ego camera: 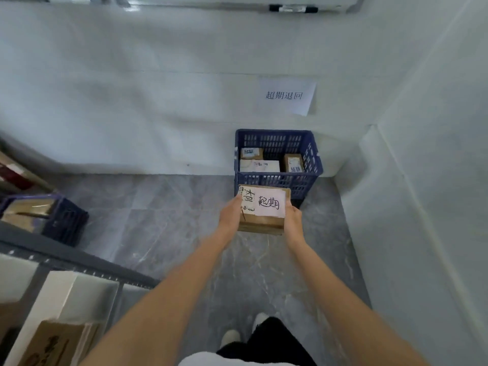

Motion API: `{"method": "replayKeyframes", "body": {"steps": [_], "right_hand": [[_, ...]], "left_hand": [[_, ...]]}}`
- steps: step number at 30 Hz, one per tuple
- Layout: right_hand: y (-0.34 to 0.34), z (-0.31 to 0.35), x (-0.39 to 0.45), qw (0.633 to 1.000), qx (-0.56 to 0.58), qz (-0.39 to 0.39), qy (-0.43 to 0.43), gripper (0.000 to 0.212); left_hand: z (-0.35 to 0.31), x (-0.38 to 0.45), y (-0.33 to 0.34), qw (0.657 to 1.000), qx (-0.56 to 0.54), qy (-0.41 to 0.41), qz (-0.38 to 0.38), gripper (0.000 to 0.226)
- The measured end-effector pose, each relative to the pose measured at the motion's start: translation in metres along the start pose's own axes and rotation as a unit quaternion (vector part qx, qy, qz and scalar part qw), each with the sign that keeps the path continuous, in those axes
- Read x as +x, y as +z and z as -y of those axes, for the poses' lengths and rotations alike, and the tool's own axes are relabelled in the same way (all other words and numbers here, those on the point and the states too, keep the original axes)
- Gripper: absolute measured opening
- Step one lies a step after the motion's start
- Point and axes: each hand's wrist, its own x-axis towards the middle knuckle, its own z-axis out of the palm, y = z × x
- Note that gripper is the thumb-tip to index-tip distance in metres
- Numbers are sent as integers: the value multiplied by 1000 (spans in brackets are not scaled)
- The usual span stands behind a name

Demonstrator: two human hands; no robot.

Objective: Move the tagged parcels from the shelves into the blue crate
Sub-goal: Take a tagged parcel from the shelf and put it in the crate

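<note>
A brown cardboard parcel (264, 223) with a pale pink handwritten tag (270, 202) on top is held out in front of me, just short of the blue crate (277, 178). My left hand (231, 216) grips its left side and my right hand (293, 219) grips its right side. The crate stands on the floor against the white wall. Inside it lie three tagged parcels: a small brown one (251, 153) at the back left, a white one (260, 165) in front, and a brown one (293, 163) on the right.
A paper sign (286, 95) hangs on the wall above the crate. A second blue crate (56, 220) with cardboard sits at left by a grey metal shelf rail (79, 260). Boxes (52, 342) lie on the shelf at bottom left. A white wall closes the right side.
</note>
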Motion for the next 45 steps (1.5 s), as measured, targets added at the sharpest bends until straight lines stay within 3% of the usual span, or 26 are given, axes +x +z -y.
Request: {"method": "replayKeyframes", "body": {"steps": [4, 10, 14, 25, 33, 35, 38, 41, 45], "right_hand": [[-17, 1, 77, 1000, -1, -14, 6, 60], [-45, 35, 187, 999, -5, -2, 37, 64], [-51, 80, 229, 999, 2, 11, 50, 44], [-26, 119, 368, 992, 30, 33, 119, 29], [-12, 140, 464, 988, 36, 18, 151, 21], [-13, 143, 485, 989, 21, 14, 143, 22], [-17, 142, 518, 991, -3, 9, 134, 47], [-22, 143, 563, 987, 42, -28, 153, 50], [-21, 137, 615, 978, 135, -23, 159, 44]], "left_hand": [[-17, 60, 44, 998, 21, -43, 49, 42], [-60, 155, 105, 994, 20, -97, 36, 43], [-84, 213, 135, 992, 33, -117, 23, 45], [-115, 365, 162, 988, 35, -148, -1, 38], [-127, 465, 185, 981, 71, -177, 32, 50], [-131, 480, 190, 979, 73, -183, 49, 58], [-135, 501, 201, 978, 36, -192, 80, 63], [-125, 531, 223, 970, 28, -232, 70, 51], [-97, 569, 261, 960, -37, -276, 32, 26]]}}
